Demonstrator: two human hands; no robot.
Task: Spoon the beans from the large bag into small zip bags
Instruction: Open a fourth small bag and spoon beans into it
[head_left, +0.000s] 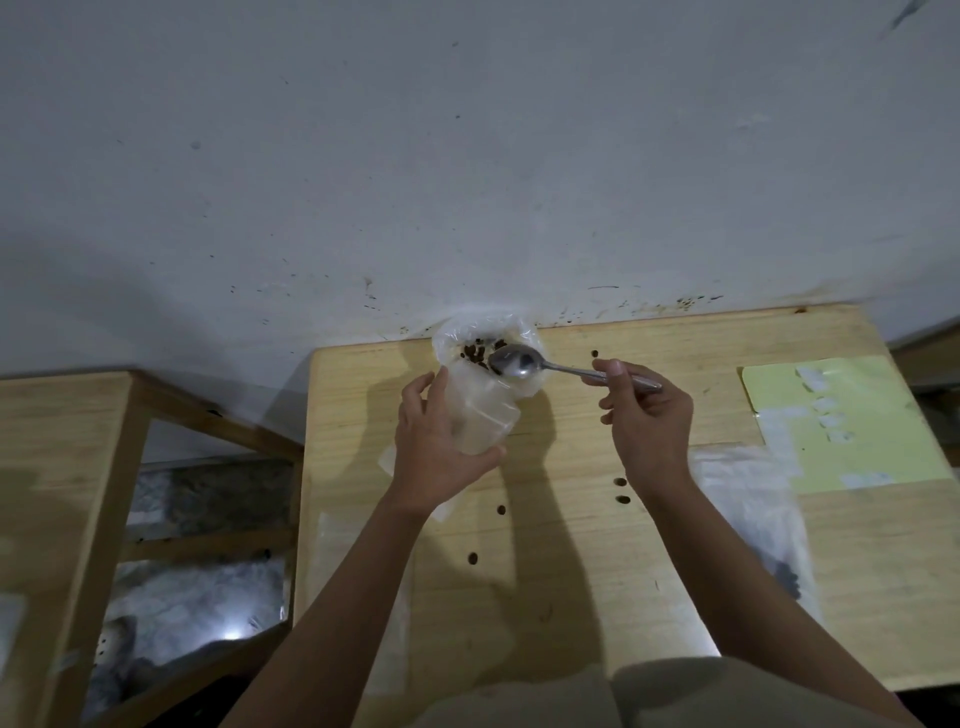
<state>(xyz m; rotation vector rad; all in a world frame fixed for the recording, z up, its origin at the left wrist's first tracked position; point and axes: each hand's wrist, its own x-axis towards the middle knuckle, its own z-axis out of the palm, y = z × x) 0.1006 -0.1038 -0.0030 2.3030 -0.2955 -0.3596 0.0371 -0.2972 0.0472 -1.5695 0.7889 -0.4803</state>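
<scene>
beans (480, 351): seen as a dark heap inside the open bag at the table's far edge.
table (597, 571): pale wood, strewn with a few loose beans.
bag (485, 389): clear plastic, gripped by the left hand (441, 441).
spoon (524, 362): pinched by the right hand (649, 421), bowl held at the bag's mouth.

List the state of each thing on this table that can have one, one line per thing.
Clear plastic bag of dark beans: mouth open, held upright.
Metal spoon: bowl empty, over the bag's mouth.
Left hand: grips the bag's lower part.
Right hand: pinches the spoon's handle.
Loose dark beans: scattered on the wooden table.
Flat clear zip bag at right: lying flat, a few beans inside.
</scene>
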